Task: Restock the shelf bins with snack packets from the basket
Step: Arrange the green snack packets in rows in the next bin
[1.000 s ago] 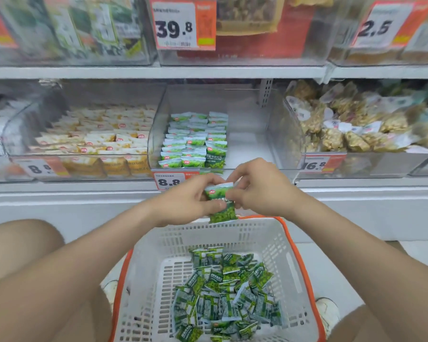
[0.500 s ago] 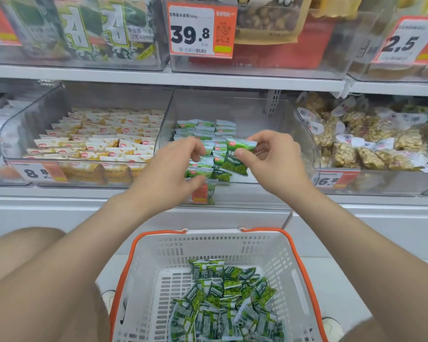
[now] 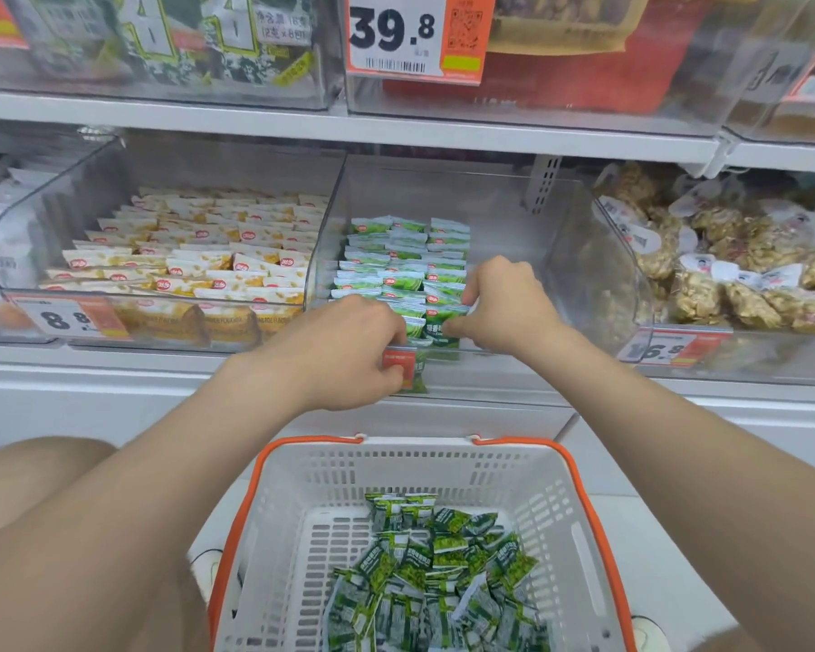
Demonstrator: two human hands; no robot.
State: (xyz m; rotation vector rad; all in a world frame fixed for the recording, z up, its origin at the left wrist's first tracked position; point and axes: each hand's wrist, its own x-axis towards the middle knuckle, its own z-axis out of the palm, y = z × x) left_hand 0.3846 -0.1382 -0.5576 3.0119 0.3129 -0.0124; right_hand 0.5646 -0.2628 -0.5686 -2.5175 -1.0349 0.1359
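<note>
One packet (image 3: 443, 322) pinched, right hand (image 3: 504, 308), bin (image 3: 598, 275) front edge

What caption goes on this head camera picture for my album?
Left hand and right hand pinch green packets at the clear bin, above the basket.

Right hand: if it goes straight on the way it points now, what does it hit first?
Probably the stacked green rows already in the middle bin. The right hand, pinching a green packet at the bin's front edge, points inward and leftward toward them. Depth is unclear.
</note>
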